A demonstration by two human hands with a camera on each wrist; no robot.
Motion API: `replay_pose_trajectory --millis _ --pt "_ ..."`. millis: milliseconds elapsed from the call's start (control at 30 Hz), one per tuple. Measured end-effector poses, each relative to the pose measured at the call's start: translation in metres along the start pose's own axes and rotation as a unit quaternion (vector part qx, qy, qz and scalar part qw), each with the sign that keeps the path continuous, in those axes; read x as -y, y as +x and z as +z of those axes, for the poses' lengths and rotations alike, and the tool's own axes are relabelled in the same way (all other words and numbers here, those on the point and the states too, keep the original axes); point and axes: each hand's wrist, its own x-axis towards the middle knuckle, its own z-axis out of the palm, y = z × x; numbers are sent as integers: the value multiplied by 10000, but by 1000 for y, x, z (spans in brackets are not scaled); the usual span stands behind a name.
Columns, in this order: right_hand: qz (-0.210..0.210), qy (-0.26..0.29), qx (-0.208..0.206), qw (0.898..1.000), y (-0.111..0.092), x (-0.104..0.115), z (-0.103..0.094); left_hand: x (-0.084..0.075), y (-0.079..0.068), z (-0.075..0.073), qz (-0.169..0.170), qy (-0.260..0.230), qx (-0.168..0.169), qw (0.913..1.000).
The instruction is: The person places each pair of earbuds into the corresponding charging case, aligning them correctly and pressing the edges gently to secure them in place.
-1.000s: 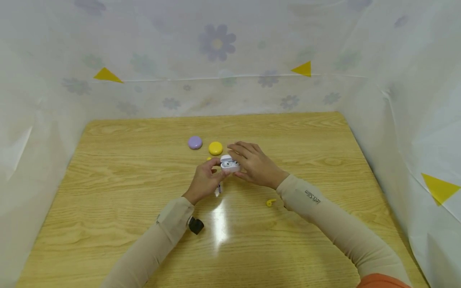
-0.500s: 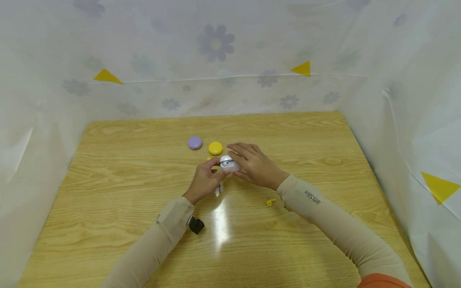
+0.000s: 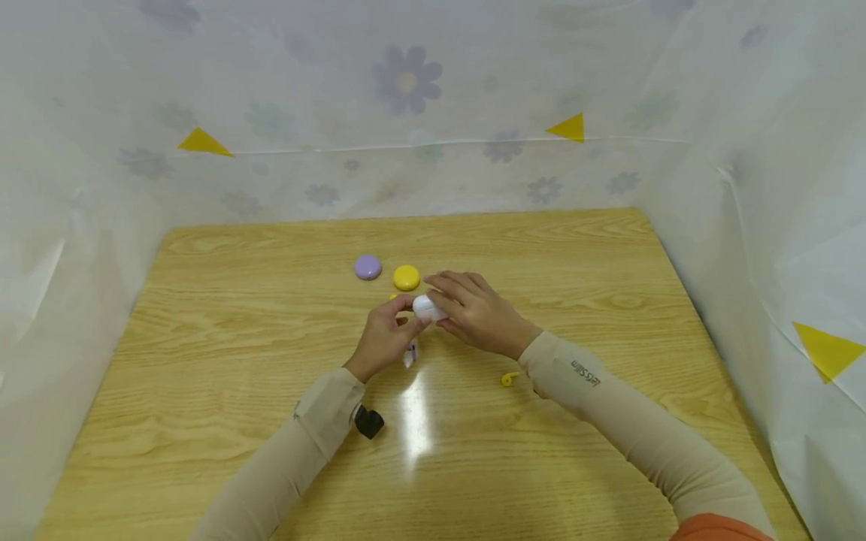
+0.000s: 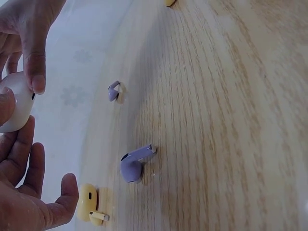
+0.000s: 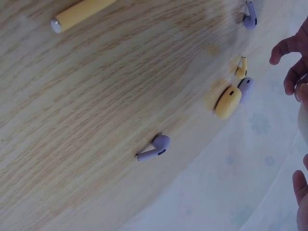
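A white earbud case (image 3: 424,306), its lid down, is held above the table between both hands. My left hand (image 3: 383,340) grips its left end between thumb and fingers. My right hand (image 3: 485,317) holds the other end, fingers over the top and thumb at the lower edge; its fingers hide part of the case. In the left wrist view, the case (image 4: 17,102) shows between the two hands. Below my left hand lies a purple earbud (image 4: 132,166). A yellow earbud (image 3: 508,379) rests near my right wrist.
A purple round case (image 3: 368,267) and a yellow round case (image 3: 407,277) stand behind the hands. A small yellow earbud (image 5: 241,70) lies by them. Another purple earbud (image 5: 156,147) is on the wooden table (image 3: 237,315). Flower-patterned white sheeting (image 3: 406,180) surrounds the table's back and sides.
A second ago the white case's lid was raised, with earbuds visible inside. It has swung down over them under my right fingers. Both hands have stayed almost in place.
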Motion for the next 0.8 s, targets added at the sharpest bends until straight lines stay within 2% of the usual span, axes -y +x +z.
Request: replay_pose_trajectory --millis 167,367,500,800 --pt "63 33 -55 10000 0 2 0 1 0 0 -15 52 -37 10000" --pt "335 162 -222 9991 -3 3 -1 -2 -2 1 -212 98 -178 9996" --pt "470 171 -301 9983 -6 3 0 -3 -2 0 -230 204 -282 9991" --pt "491 -84 -519 9974 -8 4 6 -7 -1 3 -202 -1 -189 9996"
